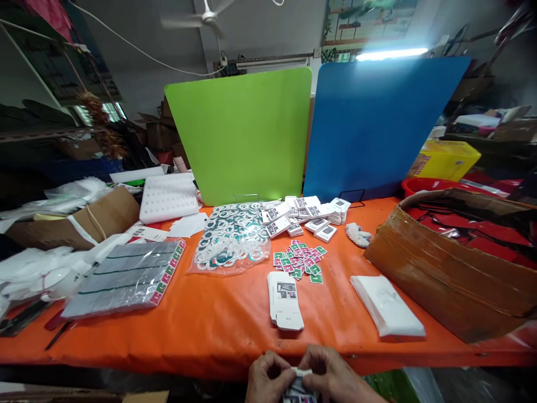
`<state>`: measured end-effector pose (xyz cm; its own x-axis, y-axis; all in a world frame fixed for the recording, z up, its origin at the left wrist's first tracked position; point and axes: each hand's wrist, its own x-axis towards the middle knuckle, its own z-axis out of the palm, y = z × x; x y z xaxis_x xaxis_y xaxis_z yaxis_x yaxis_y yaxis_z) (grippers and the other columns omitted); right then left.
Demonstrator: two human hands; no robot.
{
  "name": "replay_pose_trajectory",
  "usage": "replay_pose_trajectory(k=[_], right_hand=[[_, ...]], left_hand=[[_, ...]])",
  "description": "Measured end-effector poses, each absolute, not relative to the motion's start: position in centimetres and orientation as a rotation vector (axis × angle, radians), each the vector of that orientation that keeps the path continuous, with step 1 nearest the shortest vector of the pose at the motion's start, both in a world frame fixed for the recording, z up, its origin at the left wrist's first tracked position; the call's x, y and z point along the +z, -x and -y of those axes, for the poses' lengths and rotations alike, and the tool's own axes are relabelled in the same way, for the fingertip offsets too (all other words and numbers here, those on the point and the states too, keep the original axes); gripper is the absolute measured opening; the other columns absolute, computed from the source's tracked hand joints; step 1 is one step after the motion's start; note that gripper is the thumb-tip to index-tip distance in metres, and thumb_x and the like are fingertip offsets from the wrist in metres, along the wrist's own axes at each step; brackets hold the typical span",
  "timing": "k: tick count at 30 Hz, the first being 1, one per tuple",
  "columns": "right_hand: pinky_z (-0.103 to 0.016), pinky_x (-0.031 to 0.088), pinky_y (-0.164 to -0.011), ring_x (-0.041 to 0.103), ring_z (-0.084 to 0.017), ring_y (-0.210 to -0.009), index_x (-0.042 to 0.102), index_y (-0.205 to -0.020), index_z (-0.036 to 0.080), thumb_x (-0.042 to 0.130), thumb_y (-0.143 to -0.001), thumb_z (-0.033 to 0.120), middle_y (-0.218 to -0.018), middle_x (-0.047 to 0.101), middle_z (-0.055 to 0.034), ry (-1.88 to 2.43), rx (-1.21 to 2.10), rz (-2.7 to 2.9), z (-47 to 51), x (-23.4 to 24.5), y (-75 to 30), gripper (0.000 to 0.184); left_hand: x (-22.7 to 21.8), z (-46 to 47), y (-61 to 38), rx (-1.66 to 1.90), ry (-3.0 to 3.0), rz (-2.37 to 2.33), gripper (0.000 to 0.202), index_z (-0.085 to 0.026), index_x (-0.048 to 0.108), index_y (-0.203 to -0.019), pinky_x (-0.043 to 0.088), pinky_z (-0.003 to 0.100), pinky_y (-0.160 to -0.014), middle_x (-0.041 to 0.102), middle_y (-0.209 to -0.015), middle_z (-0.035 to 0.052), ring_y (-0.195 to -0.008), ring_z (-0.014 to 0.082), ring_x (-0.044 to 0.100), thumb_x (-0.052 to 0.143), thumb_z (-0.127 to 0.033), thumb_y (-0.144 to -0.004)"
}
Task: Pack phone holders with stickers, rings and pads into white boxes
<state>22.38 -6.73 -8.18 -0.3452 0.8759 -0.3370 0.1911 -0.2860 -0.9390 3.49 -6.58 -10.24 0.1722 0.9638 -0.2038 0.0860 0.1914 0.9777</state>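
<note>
At the bottom edge, in front of the table, my left hand [268, 378] and my right hand [329, 374] pinch a small white printed card [300, 392] between thumbs and fingers. Its lower part runs out of view, so I cannot tell whether it is folded. Just beyond my hands lies a stack of similar white printed cards [285, 302]. Behind that is a loose pile of small pink and green stickers [298, 260]. Farther back, white printed packs [319, 215] are heaped beside a clear bag of teal and white rings [232, 235].
A grey plastic-wrapped pack [126, 274] lies left on the orange table [188, 330]. On the right are a white packet [388, 307], a crumpled glove [358, 235] and a large cardboard box [444, 274]. A green board [247, 134] and a blue board [369, 129] stand behind.
</note>
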Motion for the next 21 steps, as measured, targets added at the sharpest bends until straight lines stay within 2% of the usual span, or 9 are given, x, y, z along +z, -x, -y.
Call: replay_pose_trajectory(k=[2,5,7,9,11,14,17,21], right_hand=[[-0.019,0.036,-0.044,0.051,-0.01,-0.051,0.057,-0.068,0.014,0.07,-0.061,0.021,-0.061,0.058,0.001,1.326,1.659,1.511,3.4,-5.4,-23.1,0.016],[-0.022,0.042,-0.046,0.052,-0.011,-0.049,0.051,-0.072,0.017,0.07,-0.068,0.04,-0.059,0.056,0.0016,1.284,1.453,1.403,-3.3,-0.1,-24.7,0.03],[-0.025,0.05,-0.058,0.06,-0.013,-0.064,0.051,-0.082,0.018,0.07,-0.069,0.044,-0.077,0.06,-0.001,1.179,1.145,1.225,-7.4,3.0,-25.6,0.035],[-0.028,0.053,-0.065,0.063,-0.015,-0.074,0.049,-0.094,0.019,0.068,-0.071,0.047,-0.093,0.06,-0.0039,1.205,0.936,1.149,-10.0,4.8,-25.9,0.04],[-0.028,0.052,-0.065,0.063,-0.016,-0.078,0.048,-0.099,0.019,0.058,-0.079,0.046,-0.1,0.059,-0.0061,1.346,0.788,1.348,-11.2,4.9,-25.4,0.035],[-0.025,0.047,-0.059,0.061,-0.015,-0.071,0.054,-0.092,0.017,0.049,-0.086,0.037,-0.089,0.063,-0.0055,1.55,0.756,1.838,-11.0,2.9,-23.8,0.022],[-0.024,0.043,-0.059,0.061,-0.017,-0.07,0.059,-0.078,0.015,0.061,-0.076,0.023,-0.075,0.064,-0.0045,1.6,0.816,2.082,-9.8,0.2,-22.0,0.008],[-0.027,0.041,-0.069,0.06,-0.024,-0.089,0.061,-0.081,0.011,0.066,-0.067,0.012,-0.093,0.065,-0.0126,1.685,0.762,2.234,-8.9,-2.0,-20.1,0.016]], left_hand=[[-9.3,5.8,-3.8,0.976,-1.157,-1.197,0.032,-0.015,0.067,-0.084,0.049,0.029,-0.068,0.068,-0.078,0.0053,-0.072,0.0183,0.062,0.068,-0.045,-0.072],[-7.8,4.0,-3.8,1.105,-1.156,-1.292,0.039,-0.016,0.061,-0.103,0.052,0.035,-0.08,0.068,-0.096,0.0105,-0.087,0.0226,0.065,0.06,-0.044,-0.077],[-7.0,2.8,-3.8,1.169,-1.263,-1.426,0.037,-0.015,0.061,-0.103,0.05,0.039,-0.086,0.066,-0.101,0.0124,-0.093,0.0244,0.064,0.059,-0.041,-0.077],[-6.7,1.8,-3.9,1.178,-1.43,-1.527,0.036,-0.015,0.063,-0.105,0.047,0.043,-0.094,0.065,-0.107,0.0139,-0.102,0.0264,0.061,0.057,-0.035,-0.076],[-6.8,1.3,-4.3,1.123,-1.578,-1.604,0.038,-0.013,0.064,-0.108,0.042,0.046,-0.1,0.062,-0.116,0.0164,-0.112,0.0292,0.056,0.058,-0.03,-0.074],[-7.6,0.9,-5.2,0.952,-1.707,-1.677,0.048,-0.01,0.063,-0.114,0.037,0.049,-0.104,0.053,-0.132,0.0201,-0.122,0.0332,0.048,0.062,-0.023,-0.067],[-8.6,0.9,-5.8,0.833,-1.775,-1.674,0.055,-0.009,0.06,-0.12,0.037,0.047,-0.105,0.049,-0.137,0.0199,-0.123,0.0327,0.048,0.063,-0.02,-0.067],[-9.7,0.9,-5.8,0.799,-1.811,-1.68,0.053,-0.01,0.06,-0.121,0.039,0.045,-0.104,0.051,-0.136,0.0181,-0.121,0.0317,0.05,0.064,-0.023,-0.07]])
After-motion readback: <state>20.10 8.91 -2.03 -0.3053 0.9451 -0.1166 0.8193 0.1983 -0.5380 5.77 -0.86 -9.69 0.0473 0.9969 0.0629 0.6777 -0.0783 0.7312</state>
